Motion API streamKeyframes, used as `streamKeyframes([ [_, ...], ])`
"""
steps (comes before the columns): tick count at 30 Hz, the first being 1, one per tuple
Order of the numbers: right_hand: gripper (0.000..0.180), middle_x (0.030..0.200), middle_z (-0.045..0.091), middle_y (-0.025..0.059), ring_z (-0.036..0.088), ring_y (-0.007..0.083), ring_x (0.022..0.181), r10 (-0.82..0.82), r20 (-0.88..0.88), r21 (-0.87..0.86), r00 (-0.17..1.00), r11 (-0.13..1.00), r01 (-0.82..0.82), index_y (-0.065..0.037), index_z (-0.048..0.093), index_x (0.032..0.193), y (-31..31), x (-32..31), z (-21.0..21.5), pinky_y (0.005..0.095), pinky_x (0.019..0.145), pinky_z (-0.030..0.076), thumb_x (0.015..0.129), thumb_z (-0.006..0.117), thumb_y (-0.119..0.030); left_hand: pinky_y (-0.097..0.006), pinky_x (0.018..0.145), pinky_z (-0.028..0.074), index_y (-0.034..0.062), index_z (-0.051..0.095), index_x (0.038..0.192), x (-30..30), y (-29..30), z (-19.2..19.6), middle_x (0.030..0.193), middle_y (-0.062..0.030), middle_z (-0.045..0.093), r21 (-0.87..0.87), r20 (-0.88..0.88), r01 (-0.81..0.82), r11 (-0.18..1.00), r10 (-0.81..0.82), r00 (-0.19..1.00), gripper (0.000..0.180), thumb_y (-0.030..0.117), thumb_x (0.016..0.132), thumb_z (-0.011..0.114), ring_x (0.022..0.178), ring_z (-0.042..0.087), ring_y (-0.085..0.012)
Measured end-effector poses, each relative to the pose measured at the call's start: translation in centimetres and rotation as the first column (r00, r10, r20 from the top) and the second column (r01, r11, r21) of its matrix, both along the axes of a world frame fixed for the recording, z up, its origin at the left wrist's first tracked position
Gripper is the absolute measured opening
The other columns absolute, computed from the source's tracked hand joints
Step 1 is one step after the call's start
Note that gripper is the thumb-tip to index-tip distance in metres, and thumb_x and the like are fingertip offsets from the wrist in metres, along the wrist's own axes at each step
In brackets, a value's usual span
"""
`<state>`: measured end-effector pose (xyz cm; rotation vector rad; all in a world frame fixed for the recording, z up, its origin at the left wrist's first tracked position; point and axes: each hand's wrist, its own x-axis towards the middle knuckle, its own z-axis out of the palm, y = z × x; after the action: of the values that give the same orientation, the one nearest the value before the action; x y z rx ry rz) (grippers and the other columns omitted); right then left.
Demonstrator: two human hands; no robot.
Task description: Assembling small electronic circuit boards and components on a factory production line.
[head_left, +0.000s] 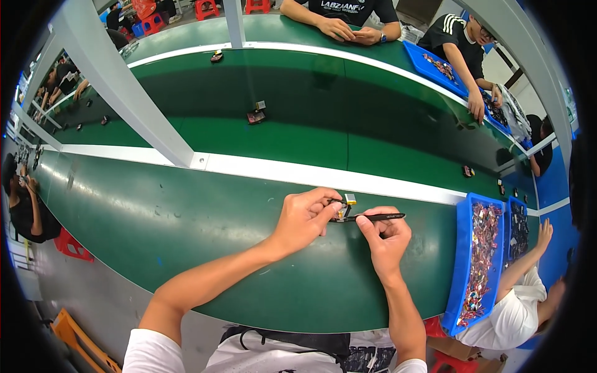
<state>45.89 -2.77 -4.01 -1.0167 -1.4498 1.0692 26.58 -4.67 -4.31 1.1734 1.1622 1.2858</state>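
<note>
Over the green worktop [249, 298], my left hand [301, 217] pinches a small dark electronic assembly [339, 215], mostly hidden by the fingers. A silver, yellow-edged flat battery cell [351, 198] stands out at its far side and seems joined to it. My right hand [388, 241] is closed round black tweezers [387, 217], held nearly level like a pen. Their tips point left and reach the assembly next to my left fingertips. Whether the tips grip a part or only touch it is too small to tell.
At right stands a blue bin [463, 261] of small wired parts, beside another blue bin [516, 230] of black parts. A white rail [298, 180] and post [124, 81] border the green conveyor [311, 149], which carries small assemblies [255, 116]. Co-workers sit opposite and on both sides.
</note>
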Motion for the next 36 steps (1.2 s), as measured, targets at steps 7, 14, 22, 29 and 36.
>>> streamKeyframes([
  [7,0.015,0.068,0.058,-0.0051,0.041,-0.0017,0.054,-0.009,-0.043,-0.053,0.999,0.999,0.007,0.0,0.066,0.096,0.0,-0.2,0.1,0.0177,0.049,0.028,0.086,0.077,0.001,-0.022,0.042,0.041,-0.0044,0.067,0.112,0.1,0.0,0.1,0.083,-0.0079,0.071,-0.004,0.012,0.022,1.0,-0.022,1.0,0.018,0.005,0.097,0.065,0.054,0.059,-0.0069],
  [14,0.013,0.077,0.065,0.0002,0.05,0.0005,0.061,0.019,-0.115,-0.196,0.993,0.98,-0.041,0.002,0.065,0.097,0.0,-0.2,0.8,0.0167,0.054,0.035,0.088,0.074,0.003,-0.022,0.043,0.041,-0.0047,0.067,0.113,-0.1,-0.1,0.1,0.083,-0.0079,0.071,0.022,0.023,0.048,0.999,-0.048,0.999,0.019,0.005,0.097,0.065,0.054,0.059,-0.007],
  [22,0.012,0.082,0.069,0.0042,0.058,0.0034,0.067,0.04,-0.141,-0.166,0.989,0.984,-0.064,0.003,0.065,0.097,0.2,0.1,0.3,0.0177,0.057,0.041,0.088,0.074,0.004,-0.022,0.044,0.042,-0.0041,0.067,0.115,-0.2,0.0,0.0,0.083,-0.0082,0.07,0.026,0.018,0.073,0.997,-0.074,0.997,0.02,0.006,0.097,0.064,0.055,0.059,-0.0072],
  [29,0.012,0.086,0.071,0.0079,0.064,0.0077,0.074,0.032,-0.193,-0.289,0.981,0.953,-0.088,0.003,0.066,0.097,0.2,0.6,1.1,0.02,0.063,0.048,0.088,0.073,0.004,-0.023,0.047,0.048,-0.007,0.064,0.118,-0.9,0.2,0.0,0.086,-0.0106,0.071,-0.029,0.146,0.144,0.989,-0.138,0.98,0.024,0.007,0.099,0.063,0.06,0.065,-0.0112],
  [36,0.012,0.081,0.068,0.0035,0.057,0.0032,0.066,0.022,-0.227,-0.218,0.974,0.973,-0.072,0.002,0.066,0.096,-0.6,-0.3,1.3,0.0174,0.057,0.04,0.087,0.075,0.004,-0.025,0.051,0.053,-0.0076,0.064,0.121,-1.2,0.3,0.0,0.09,-0.0132,0.071,-0.008,0.211,0.208,0.978,-0.202,0.956,0.025,0.007,0.1,0.062,0.064,0.07,-0.0159],
])
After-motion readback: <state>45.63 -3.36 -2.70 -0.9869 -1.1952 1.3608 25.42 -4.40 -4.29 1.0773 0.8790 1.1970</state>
